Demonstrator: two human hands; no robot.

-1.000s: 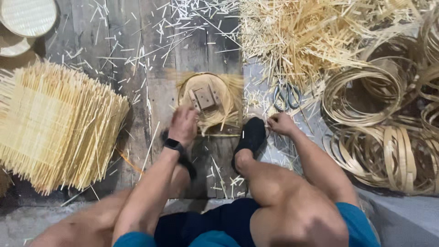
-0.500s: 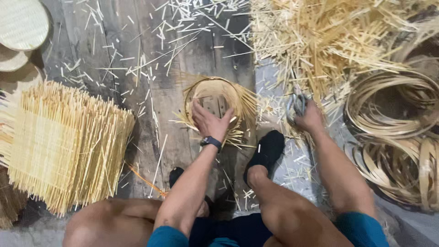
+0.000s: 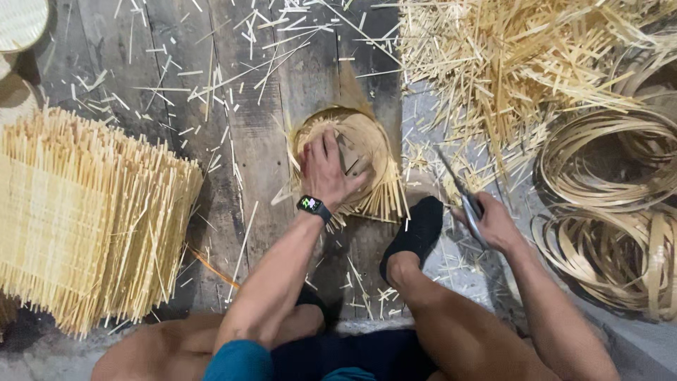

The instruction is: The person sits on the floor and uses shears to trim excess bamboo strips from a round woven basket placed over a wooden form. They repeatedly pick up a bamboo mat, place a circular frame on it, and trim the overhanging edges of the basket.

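My left hand (image 3: 327, 169), with a dark watch on the wrist, presses flat on a small round woven bamboo basket (image 3: 370, 144) lying on the wooden floor; loose strip ends stick out around its rim. A small wooden block (image 3: 350, 156) lies on the basket by my fingers. My right hand (image 3: 493, 222) holds a pair of metal scissors (image 3: 457, 190), blades pointing up and left toward the basket's right side. My foot in a black sock (image 3: 416, 236) rests just below the basket.
A stack of woven bamboo mats (image 3: 77, 219) with fringed edges lies at the left. A pile of loose bamboo strips (image 3: 515, 63) fills the upper right. Coiled bamboo bands (image 3: 613, 212) sit at the right. Short offcuts litter the planks (image 3: 233, 106).
My left hand moved up onto the basket and pressed on it. My right hand picked up the scissors at the right and brought them toward the basket.
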